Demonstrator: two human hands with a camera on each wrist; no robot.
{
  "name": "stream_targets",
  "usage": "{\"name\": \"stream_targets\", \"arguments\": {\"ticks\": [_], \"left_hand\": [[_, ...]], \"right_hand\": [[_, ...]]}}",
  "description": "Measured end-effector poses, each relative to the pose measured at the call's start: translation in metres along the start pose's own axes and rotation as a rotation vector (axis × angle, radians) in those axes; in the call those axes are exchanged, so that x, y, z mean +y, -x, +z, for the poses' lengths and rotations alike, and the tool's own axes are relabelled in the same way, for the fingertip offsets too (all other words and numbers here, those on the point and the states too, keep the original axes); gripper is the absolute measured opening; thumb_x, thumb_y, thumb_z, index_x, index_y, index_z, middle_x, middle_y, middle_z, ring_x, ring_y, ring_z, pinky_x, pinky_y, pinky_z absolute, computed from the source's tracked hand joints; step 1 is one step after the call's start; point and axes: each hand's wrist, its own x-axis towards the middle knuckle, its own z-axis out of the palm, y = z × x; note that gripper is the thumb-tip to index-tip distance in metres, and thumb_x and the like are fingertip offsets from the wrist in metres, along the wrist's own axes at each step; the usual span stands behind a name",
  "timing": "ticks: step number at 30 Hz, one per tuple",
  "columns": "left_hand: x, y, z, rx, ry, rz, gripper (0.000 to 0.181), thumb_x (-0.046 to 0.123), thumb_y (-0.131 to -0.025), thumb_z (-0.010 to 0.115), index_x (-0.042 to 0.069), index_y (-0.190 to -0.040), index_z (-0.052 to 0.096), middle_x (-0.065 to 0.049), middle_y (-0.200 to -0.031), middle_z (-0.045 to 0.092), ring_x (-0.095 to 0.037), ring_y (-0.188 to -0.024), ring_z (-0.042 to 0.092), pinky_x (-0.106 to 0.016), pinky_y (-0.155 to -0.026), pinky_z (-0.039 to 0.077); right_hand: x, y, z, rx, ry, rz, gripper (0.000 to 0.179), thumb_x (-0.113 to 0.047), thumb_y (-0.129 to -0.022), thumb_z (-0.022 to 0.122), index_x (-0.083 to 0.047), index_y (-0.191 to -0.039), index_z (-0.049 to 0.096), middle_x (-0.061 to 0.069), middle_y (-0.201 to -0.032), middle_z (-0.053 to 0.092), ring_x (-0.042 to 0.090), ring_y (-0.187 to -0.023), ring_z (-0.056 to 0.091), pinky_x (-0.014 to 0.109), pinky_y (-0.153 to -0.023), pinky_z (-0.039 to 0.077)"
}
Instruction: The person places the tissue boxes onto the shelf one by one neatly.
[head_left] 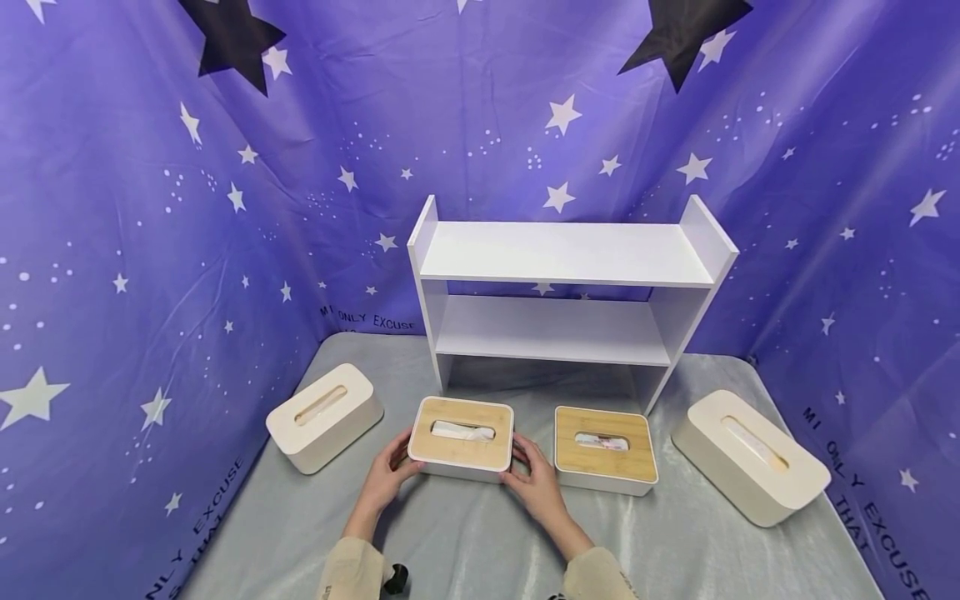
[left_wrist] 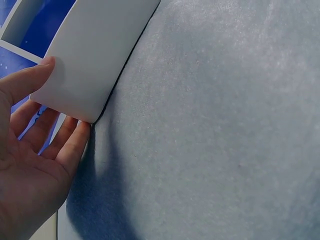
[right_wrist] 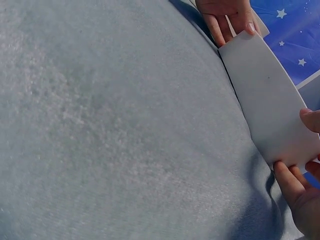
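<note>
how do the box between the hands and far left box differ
The held box has a wood-look top; the left box, plain cream. Left hand and right hand grip the held box; neither touches the left box. The held box lies crosswise, the left box slantwise. Both have slotted tops.

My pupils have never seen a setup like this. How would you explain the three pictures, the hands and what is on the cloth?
There is no machine: a person works bare-handed. The wide picture comes from a camera worn on the head; each close one from a camera on one wrist.

On the grey cloth stand a white shelf and four slotted boxes: a cream box at far left, another at far right, and two wooden-topped ones between. The left hand and right hand hold the left wooden-topped box, one at each end.
</note>
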Motion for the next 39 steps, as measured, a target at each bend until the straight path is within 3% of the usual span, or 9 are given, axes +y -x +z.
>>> {"name": "stream_targets", "arguments": {"ticks": [18, 25, 39], "left_hand": [[0.001, 0.002, 0.002, 0.009, -0.011, 0.0, 0.069, 0.001, -0.085, 0.075, -0.005, -0.146, 0.044, -0.029, -0.146, 0.049, -0.045, -0.134, 0.05, -0.042, -0.108, 0.05], [0.002, 0.002, 0.002, 0.013, -0.017, 0.007, 0.069, 0.003, -0.084, 0.077, -0.005, -0.145, 0.045, -0.029, -0.145, 0.051, -0.043, -0.131, 0.053, -0.029, -0.102, 0.053], [0.009, 0.002, 0.003, 0.015, 0.002, -0.006, 0.07, 0.005, -0.085, 0.077, -0.002, -0.146, 0.045, -0.026, -0.147, 0.049, -0.041, -0.134, 0.052, -0.044, -0.109, 0.048]], "right_hand": [[-0.007, 0.002, -0.006, 0.003, -0.025, 0.038, 0.068, 0.006, -0.081, 0.076, 0.006, -0.142, 0.048, 0.029, -0.143, 0.048, 0.048, -0.127, 0.053, 0.036, -0.093, 0.058], [-0.011, 0.003, -0.01, 0.008, -0.034, 0.044, 0.067, 0.004, -0.08, 0.078, 0.006, -0.141, 0.049, 0.029, -0.143, 0.049, 0.048, -0.127, 0.054, 0.035, -0.091, 0.059], [-0.018, 0.006, -0.012, 0.016, -0.035, 0.013, 0.067, 0.004, -0.081, 0.077, 0.006, -0.142, 0.048, 0.029, -0.143, 0.049, 0.047, -0.125, 0.056, 0.038, -0.09, 0.06]]}}
